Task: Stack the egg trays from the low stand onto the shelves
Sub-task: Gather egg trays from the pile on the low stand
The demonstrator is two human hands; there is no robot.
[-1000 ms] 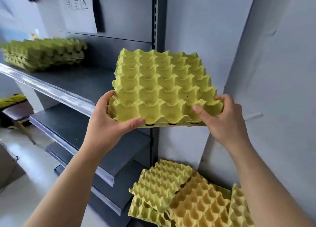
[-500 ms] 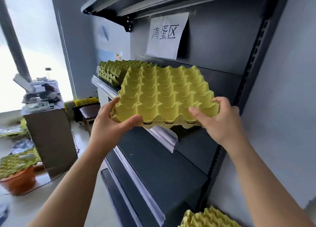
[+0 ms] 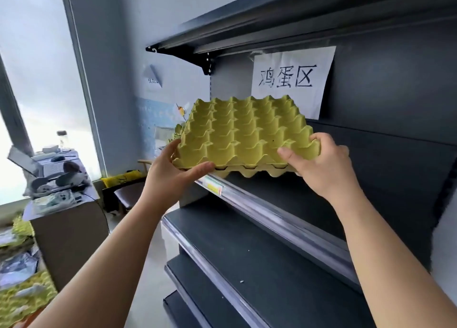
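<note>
- Left hand (image 3: 173, 176): grips the tray's near left corner.
- Right hand (image 3: 324, 164): grips the near right corner.
- Tray (image 3: 244, 134): held about level by the 2 hands, over the shelf's (image 3: 262, 210) front edge, not yet set down.
- Step: placing on the shelf.
- Next move, likely: push inward, lower flat, let go.

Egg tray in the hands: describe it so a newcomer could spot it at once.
Find the dark shelving unit on the right and its white handwritten paper sign. Just below the sign is a yellow-green egg tray, above the shelf's clear front rail. Unlike the trays heaped at lower left, the left hand and right hand grip its near corners.
</note>
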